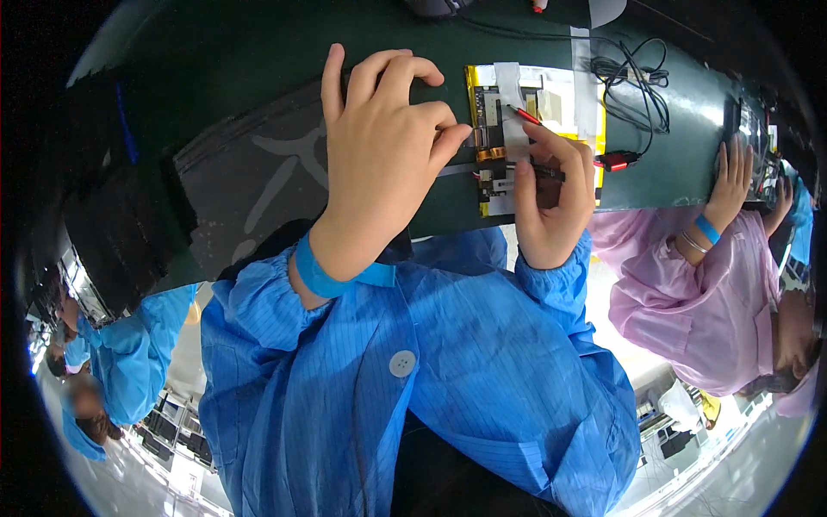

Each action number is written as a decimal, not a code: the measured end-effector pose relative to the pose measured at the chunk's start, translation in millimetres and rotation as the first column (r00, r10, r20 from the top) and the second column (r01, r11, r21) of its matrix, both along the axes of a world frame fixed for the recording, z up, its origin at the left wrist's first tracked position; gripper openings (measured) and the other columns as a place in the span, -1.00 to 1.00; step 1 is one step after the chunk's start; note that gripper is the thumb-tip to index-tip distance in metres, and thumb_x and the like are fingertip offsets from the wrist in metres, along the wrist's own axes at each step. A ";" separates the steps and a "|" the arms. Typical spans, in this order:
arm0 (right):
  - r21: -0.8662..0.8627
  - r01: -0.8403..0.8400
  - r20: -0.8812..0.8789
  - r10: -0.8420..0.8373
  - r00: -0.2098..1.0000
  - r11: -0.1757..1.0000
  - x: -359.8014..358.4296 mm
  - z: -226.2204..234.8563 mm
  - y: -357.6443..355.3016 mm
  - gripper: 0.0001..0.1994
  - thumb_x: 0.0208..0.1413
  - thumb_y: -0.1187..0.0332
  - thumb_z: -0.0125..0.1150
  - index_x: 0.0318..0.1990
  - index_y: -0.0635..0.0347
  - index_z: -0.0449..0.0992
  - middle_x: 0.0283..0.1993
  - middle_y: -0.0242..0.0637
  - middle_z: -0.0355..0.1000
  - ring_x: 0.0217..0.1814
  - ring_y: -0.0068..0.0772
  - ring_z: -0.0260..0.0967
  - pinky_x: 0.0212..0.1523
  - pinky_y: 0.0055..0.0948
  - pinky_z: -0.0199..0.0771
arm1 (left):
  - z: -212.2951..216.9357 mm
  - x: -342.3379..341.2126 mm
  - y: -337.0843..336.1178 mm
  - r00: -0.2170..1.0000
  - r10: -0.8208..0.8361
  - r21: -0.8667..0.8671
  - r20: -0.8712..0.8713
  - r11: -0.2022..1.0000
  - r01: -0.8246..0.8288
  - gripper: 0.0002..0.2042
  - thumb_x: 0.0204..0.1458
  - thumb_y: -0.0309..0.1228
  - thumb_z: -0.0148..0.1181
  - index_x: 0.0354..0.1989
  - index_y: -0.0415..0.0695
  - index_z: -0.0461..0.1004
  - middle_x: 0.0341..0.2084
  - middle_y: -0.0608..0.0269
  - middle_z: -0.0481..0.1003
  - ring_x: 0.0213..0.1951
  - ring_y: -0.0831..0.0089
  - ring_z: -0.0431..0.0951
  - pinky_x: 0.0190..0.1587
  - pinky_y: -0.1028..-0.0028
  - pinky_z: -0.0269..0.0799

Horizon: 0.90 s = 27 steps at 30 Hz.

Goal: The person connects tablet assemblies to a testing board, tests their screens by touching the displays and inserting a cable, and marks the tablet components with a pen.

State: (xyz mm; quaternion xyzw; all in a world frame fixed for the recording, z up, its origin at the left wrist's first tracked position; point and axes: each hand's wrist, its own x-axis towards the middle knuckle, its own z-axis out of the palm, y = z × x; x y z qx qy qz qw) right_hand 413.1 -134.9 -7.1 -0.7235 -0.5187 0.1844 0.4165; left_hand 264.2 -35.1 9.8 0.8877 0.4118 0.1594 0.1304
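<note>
My left hand (pixel 383 146) is raised left of a flat device assembly (pixel 482 112), with a circuit board along its left side and a silvery panel edged in yellow tape. Its thumb and forefinger press together by the board's edge while the other fingers stay lifted; whatever is in that pinch is hidden. Over the lower middle of the assembly, my right hand (pixel 558 198) has its fingers curled round a dark piece (pixel 548 172) that I cannot make out. A thin red, dark-tipped piece (pixel 524 114) lies against its forefinger. Greyish tape (pixel 510 86) crosses the board.
A red plug (pixel 617 161) joins a coiled black cable (pixel 636 77) right of the assembly. A dark mat (pixel 250 164) covers the bench at left. On the right, a co-worker in pink (pixel 689 293) rests a hand (pixel 730 181) on the bench; others sit at far left.
</note>
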 end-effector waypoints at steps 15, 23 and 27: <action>0.042 -0.033 0.067 0.030 0.997 0.999 3.0 -8.2 -1.1 -0.69 -0.17 0.53 0.18 -0.17 0.16 0.50 -0.27 -0.23 0.39 -0.25 -0.23 0.32 -0.22 -0.37 0.20 | -2.0 2.2 0.7 1.000 -0.017 -0.006 0.022 1.000 0.017 -0.86 -0.19 -0.30 0.34 -0.62 -0.06 0.58 -0.23 0.36 0.44 0.03 0.30 0.30 0.25 -0.01 -0.17; 0.030 -0.024 0.084 0.021 0.996 0.999 1.6 -9.7 -0.3 -0.70 -0.19 0.53 0.19 -0.19 0.15 0.51 -0.29 -0.25 0.39 -0.26 -0.25 0.32 -0.24 -0.37 0.18 | -5.5 1.2 0.4 1.000 -0.004 -0.012 -0.011 1.000 0.004 -0.87 -0.14 -0.27 0.27 -0.59 -0.02 0.54 -0.19 0.43 0.41 0.07 0.31 0.28 0.26 0.06 -0.17; 0.039 -0.024 0.108 0.020 0.994 0.999 0.3 -7.0 -1.6 -0.72 -0.21 0.52 0.22 -0.23 0.11 0.54 -0.32 -0.28 0.36 -0.28 -0.27 0.30 -0.25 -0.37 0.17 | -5.4 1.5 -1.0 1.000 -0.014 0.006 0.012 1.000 0.014 -0.87 -0.15 -0.28 0.29 -0.60 -0.03 0.57 -0.21 0.41 0.42 0.06 0.31 0.29 0.26 0.02 -0.18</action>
